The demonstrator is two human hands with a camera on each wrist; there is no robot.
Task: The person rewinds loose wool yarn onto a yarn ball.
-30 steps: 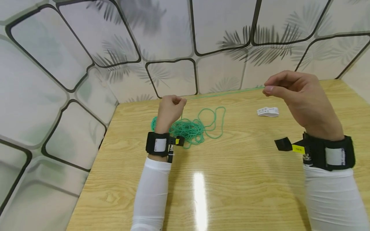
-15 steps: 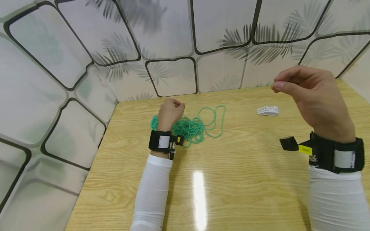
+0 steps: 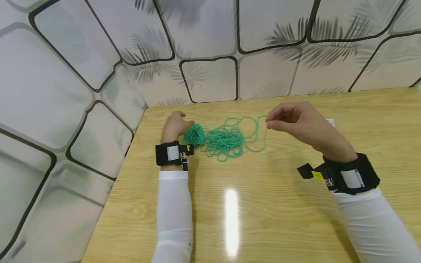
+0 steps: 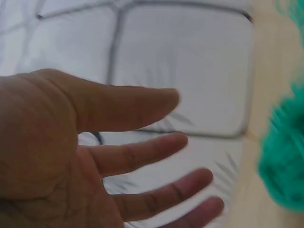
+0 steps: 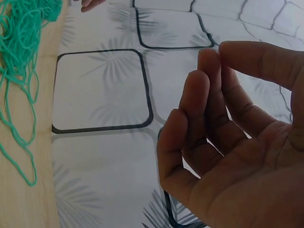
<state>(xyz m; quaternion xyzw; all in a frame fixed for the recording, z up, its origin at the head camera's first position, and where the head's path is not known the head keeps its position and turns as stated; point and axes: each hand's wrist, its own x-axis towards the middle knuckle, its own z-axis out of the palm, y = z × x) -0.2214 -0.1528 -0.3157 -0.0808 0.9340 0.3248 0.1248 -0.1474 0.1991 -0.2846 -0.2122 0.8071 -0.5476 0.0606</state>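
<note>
Green yarn lies on the table as a small wound ball (image 3: 194, 135) and a loose tangle (image 3: 225, 142), with loops trailing to the right. My left hand (image 3: 175, 126) is just left of the ball; in the left wrist view its fingers are extended and apart from the blurred yarn ball (image 4: 287, 152). Above the table's right half, my right hand (image 3: 306, 126) has its thumb and fingertips together. A yarn loop passes behind those fingertips in the head view. No strand shows at the fingers of the right hand (image 5: 232, 128) in its wrist view, so a grip is uncertain.
A white paper band (image 3: 331, 122) lies on the table, mostly hidden behind my right hand. The wooden table (image 3: 269, 204) meets a patterned wall (image 3: 210, 78) along its back edge and another on the left.
The taut green strand between my hands is gone. My left hand has opened and moved left of the yarn ball; my right hand has come left and lower. The view has shifted slightly.
</note>
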